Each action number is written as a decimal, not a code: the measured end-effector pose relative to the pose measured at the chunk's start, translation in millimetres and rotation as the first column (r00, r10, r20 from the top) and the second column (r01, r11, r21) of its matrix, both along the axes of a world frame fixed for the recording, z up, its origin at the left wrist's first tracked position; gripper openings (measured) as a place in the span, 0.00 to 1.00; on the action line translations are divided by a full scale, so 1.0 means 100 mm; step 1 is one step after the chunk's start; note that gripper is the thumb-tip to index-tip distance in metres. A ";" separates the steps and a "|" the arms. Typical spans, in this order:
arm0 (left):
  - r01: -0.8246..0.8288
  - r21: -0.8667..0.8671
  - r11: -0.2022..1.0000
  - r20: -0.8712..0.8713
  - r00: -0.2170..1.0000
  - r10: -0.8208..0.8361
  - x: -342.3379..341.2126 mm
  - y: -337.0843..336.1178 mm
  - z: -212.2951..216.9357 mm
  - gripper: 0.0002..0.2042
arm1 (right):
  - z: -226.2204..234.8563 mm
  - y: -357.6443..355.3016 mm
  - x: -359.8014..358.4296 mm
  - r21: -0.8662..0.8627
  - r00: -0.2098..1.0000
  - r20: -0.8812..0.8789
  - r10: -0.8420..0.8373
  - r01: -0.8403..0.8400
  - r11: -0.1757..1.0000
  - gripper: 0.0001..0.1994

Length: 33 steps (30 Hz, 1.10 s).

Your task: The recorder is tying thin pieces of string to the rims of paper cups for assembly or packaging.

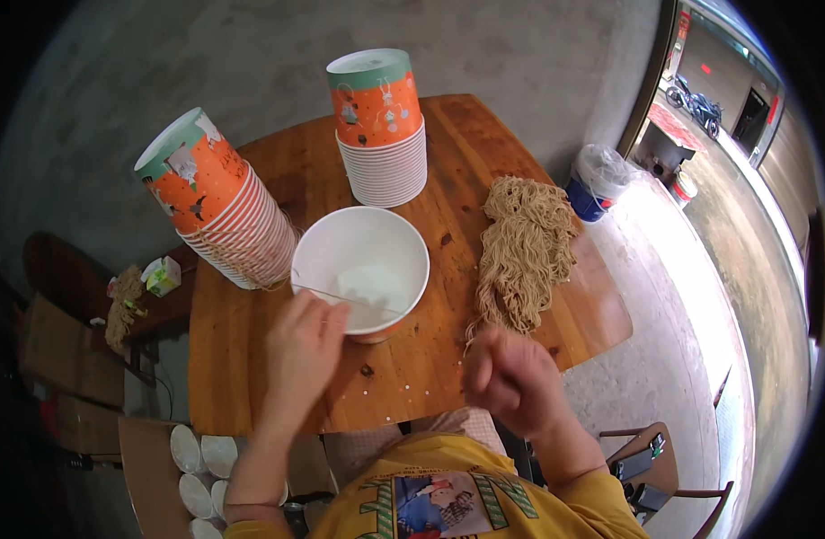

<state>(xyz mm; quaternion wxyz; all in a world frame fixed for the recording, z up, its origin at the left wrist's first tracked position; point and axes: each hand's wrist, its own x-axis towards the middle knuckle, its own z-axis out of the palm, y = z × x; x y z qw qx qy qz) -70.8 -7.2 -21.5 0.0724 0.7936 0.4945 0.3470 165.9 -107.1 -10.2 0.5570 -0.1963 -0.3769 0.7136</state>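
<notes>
One paper bucket [360,256] stood on the table [453,287], string [341,297] across its mouth. The left hand [303,349] was at its near rim, the right hand [513,377] curled beside the yarn [525,251]; whether their blurred fingers [335,320] pinched anything was unclear.

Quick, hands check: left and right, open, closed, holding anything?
Left hand: at the tub's near-left rim, by a thin string; grip can't be told.
Right hand: fingers curled, blurred; can't tell whether it holds anything.
</notes>
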 end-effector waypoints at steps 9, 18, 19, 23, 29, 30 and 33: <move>0.223 -0.010 0.975 0.111 0.969 -0.221 -0.72 0.25 0.04 0.08 | -0.29 0.66 -0.31 -0.330 0.737 -0.675 -0.041 -0.252 0.910 0.15; 0.243 -0.218 0.945 0.378 0.914 -0.148 0.23 -0.98 -0.14 0.18 | -0.23 0.61 -0.56 -0.281 0.567 -0.824 -0.018 -0.381 0.881 0.14; 0.276 -0.300 0.913 0.459 0.881 -0.115 0.29 -1.01 -0.18 0.19 | -0.20 0.57 -0.58 -0.280 0.583 -0.812 -0.012 -0.371 0.885 0.14; 0.341 -0.403 0.849 0.571 0.819 -0.057 0.30 -0.99 -0.23 0.10 | -0.23 0.51 -0.54 -0.263 0.658 -0.752 0.014 -0.320 0.910 0.16; 0.305 -0.489 0.817 0.391 0.914 -0.107 0.18 -0.97 -0.15 0.05 | -0.67 0.48 -0.33 -0.121 0.935 0.176 -0.309 0.332 0.935 0.12; 0.268 -0.490 0.830 0.335 0.936 -0.105 0.17 -0.97 -0.16 0.06 | -0.75 0.45 -0.32 0.258 0.677 0.516 -0.525 0.462 0.849 0.11; 0.270 -0.433 0.860 0.314 0.939 -0.137 0.10 -0.95 -0.22 0.06 | -0.60 0.20 -0.28 0.442 0.481 0.681 -0.553 0.332 0.833 0.15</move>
